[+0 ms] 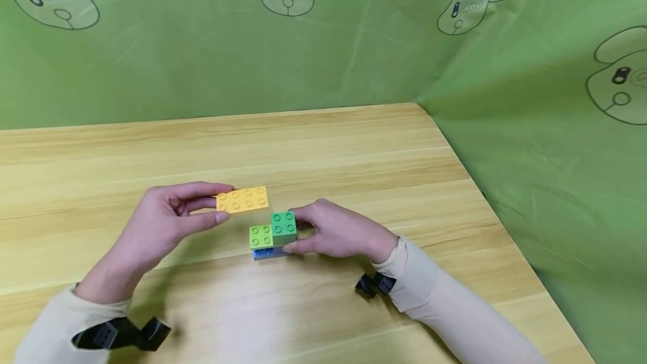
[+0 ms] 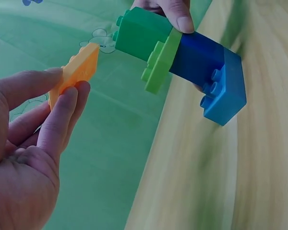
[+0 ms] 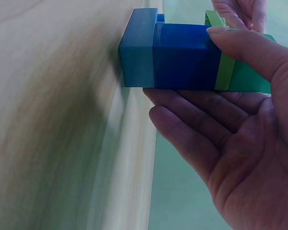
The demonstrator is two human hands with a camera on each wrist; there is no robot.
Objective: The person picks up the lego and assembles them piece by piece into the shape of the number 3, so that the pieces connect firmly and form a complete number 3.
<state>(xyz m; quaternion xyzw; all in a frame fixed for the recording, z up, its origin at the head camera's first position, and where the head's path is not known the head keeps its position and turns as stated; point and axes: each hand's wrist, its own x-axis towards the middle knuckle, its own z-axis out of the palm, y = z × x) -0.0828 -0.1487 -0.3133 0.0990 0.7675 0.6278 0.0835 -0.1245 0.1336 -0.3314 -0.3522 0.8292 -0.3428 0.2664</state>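
Note:
My left hand (image 1: 159, 223) pinches a flat yellow-orange toy building brick (image 1: 242, 200) by its left end, thumb in front and fingers behind. The studs face up in the head view. Close to its right, my right hand (image 1: 338, 232) grips a stack of toy bricks. From the top, the stack has a green brick (image 1: 284, 228), a thin lime plate (image 1: 260, 236), a dark blue brick (image 2: 198, 56) and a lighter blue brick (image 2: 225, 93). Studs show on the lime plate's left half. A gap separates the yellow-orange brick from the stack. Whether the stack touches the table is unclear.
The wood-grain table (image 1: 354, 145) extends under both hands. A green cloth (image 1: 202, 60) with printed animal heads hangs along the back and right sides. Dark camera mounts (image 1: 121, 335) sit on both sleeved wrists.

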